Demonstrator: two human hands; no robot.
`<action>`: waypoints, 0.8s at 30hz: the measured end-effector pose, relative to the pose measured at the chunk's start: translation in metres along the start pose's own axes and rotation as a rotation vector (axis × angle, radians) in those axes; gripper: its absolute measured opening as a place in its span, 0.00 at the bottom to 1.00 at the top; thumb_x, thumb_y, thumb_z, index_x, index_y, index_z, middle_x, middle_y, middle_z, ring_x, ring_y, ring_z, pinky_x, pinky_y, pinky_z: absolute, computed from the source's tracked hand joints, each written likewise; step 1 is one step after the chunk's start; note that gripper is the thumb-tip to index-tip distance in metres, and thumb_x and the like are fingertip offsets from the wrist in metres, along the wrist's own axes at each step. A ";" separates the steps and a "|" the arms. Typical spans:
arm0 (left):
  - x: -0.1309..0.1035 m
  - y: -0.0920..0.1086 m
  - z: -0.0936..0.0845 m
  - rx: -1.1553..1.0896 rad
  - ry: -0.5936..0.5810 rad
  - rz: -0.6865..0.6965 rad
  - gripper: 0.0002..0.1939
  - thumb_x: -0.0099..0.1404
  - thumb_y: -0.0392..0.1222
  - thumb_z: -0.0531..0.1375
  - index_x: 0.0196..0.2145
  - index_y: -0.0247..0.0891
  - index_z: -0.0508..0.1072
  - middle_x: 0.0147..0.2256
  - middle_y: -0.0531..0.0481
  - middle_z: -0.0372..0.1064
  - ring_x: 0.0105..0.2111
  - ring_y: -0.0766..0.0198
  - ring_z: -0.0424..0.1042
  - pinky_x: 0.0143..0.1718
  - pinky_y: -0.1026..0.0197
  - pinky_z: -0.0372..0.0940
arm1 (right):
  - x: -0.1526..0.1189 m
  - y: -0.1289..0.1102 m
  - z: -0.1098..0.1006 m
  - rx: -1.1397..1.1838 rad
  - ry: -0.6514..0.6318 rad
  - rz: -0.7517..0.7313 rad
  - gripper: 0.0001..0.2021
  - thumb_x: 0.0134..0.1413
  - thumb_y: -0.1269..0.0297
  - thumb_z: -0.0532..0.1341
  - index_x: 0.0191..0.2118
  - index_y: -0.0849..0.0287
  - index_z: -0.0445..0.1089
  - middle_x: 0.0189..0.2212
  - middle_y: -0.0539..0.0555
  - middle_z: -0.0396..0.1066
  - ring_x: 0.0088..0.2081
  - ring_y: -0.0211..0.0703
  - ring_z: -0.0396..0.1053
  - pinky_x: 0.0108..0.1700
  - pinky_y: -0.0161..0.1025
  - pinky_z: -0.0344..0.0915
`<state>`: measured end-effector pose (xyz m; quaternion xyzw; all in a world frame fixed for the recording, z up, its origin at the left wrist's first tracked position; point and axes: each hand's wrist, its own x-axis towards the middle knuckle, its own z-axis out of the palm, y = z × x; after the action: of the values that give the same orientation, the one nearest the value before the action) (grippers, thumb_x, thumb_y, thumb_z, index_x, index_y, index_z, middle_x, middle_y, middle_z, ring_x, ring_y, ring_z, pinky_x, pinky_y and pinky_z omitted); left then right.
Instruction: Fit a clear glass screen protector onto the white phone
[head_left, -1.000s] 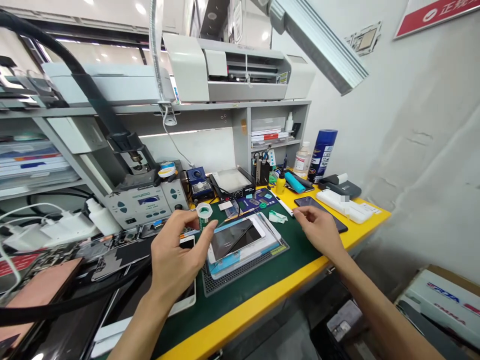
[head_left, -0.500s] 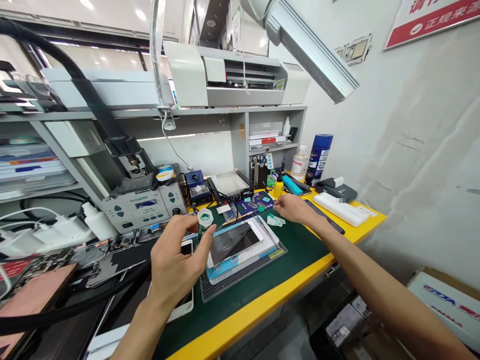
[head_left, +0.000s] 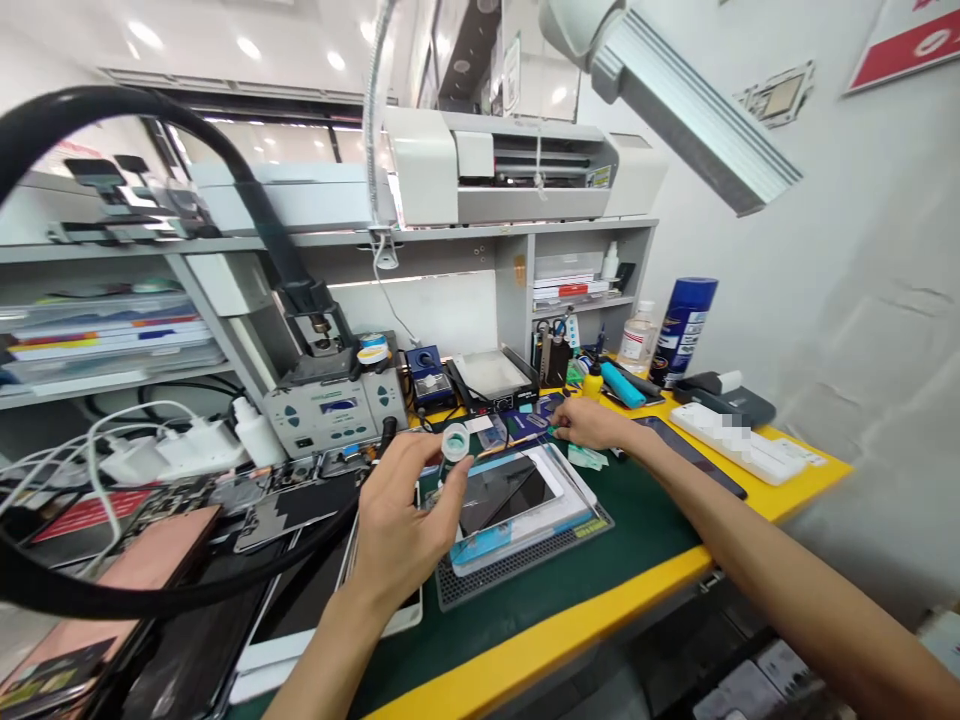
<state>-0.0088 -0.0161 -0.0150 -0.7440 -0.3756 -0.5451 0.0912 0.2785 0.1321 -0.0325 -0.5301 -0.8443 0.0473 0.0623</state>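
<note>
Small tube (head_left: pixel 455 441) with a wide pale rim is, in the head view, held upright or nearly so in the left hand (head_left: pixel 409 510), above the tabletop (head_left: pixel 525 655) and just beside the white-framed phone (head_left: pixel 517 488). The left grip is closed around it, thumb on one side and forefinger on the other, separated only by the width of the tube. Its mouth faces up, with some green inside.

The right hand (head_left: pixel 595 424) reaches low to the far part of the green mat (head_left: pixel 652 520), with its fingers bent together. A small green piece (head_left: pixel 554 432) shows at the fingertips; whether this grip has hold of it or only touches it, I cannot tell. A crumpled pale-green sheet (head_left: pixel 586 457) lies near the hand, and a yellow bottle (head_left: pixel 592 382) stands behind it.

As I judge, the tube is already lifted and uncovered, but not yet put down. The right hand's reach seems unfinished, and the phone lies untouched by both hands.
</note>
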 end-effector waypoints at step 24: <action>-0.004 -0.005 0.003 -0.016 -0.055 0.006 0.11 0.70 0.34 0.58 0.50 0.38 0.69 0.40 0.44 0.67 0.39 0.59 0.70 0.41 0.58 0.67 | -0.053 -0.096 -0.057 1.177 0.030 -0.203 0.18 0.61 0.48 0.61 0.43 0.61 0.69 0.30 0.54 0.71 0.31 0.42 0.72 0.33 0.40 0.70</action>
<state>-0.0101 -0.0133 -0.0213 -0.7604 -0.3713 -0.5274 0.0765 0.2250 0.0436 0.0350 -0.3236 -0.7219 0.4934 0.3616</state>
